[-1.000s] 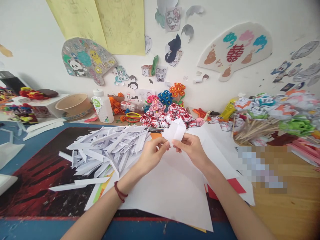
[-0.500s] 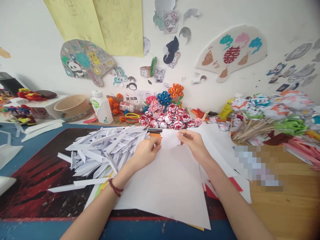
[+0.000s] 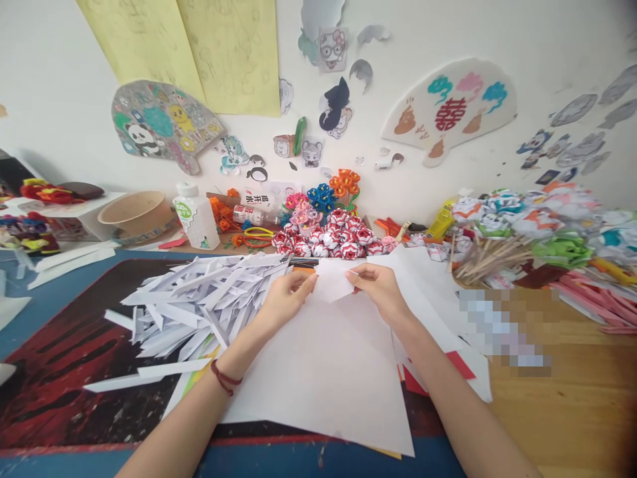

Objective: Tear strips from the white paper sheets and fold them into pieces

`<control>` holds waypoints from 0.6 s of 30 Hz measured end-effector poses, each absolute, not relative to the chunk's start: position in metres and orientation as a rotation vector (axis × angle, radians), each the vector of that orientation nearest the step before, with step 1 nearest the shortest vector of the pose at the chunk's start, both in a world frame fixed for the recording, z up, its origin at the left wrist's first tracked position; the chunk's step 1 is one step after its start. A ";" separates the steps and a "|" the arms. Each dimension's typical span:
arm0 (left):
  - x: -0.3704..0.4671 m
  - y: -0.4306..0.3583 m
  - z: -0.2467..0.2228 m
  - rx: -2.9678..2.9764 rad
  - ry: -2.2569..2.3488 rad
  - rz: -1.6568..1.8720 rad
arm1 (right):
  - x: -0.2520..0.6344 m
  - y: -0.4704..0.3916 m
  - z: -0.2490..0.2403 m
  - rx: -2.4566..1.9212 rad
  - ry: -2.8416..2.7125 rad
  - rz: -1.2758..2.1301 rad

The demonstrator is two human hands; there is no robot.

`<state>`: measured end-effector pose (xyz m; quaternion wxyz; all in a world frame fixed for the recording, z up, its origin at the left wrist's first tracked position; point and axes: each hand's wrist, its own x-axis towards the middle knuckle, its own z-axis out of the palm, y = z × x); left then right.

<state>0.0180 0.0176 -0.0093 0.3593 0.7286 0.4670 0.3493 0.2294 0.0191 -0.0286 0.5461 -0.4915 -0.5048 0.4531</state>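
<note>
A small piece of white paper (image 3: pixel 331 280) is stretched between my two hands, above the far part of a large white sheet (image 3: pixel 323 372). My left hand (image 3: pixel 288 295) pinches its left edge between thumb and fingers. At the right edge, my right hand (image 3: pixel 375 287) grips it, and the paper's corner there looks turned up. Beside my left hand lies a heap of folded white paper strips (image 3: pixel 204 299). More white paper (image 3: pixel 428 299) lies to the right, under and beyond my right forearm.
Red-and-white paper flowers (image 3: pixel 343 236) stand behind my hands, with a white bottle (image 3: pixel 196 216) and a round bowl (image 3: pixel 134 212) to their left. Paper flowers on sticks (image 3: pixel 485 259) lie at right. Red paper (image 3: pixel 460 365) shows beside my right forearm. A dark mat (image 3: pixel 64 372) covers the blue table.
The small paper is tilted differently, with its lower edge now pointing down toward the large sheet. Both hands keep hold of it. The whole view has shifted slightly.
</note>
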 end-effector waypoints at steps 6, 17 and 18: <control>0.018 0.015 -0.008 1.929 1.246 0.978 | 0.226 0.016 -0.026 -1.118 -1.230 1.152; 0.013 0.019 -0.022 2.338 1.329 0.692 | 0.244 0.021 -0.034 -1.331 -1.735 1.064; 0.013 0.019 -0.022 2.369 1.326 0.672 | 0.244 0.021 -0.035 -1.372 -1.772 1.003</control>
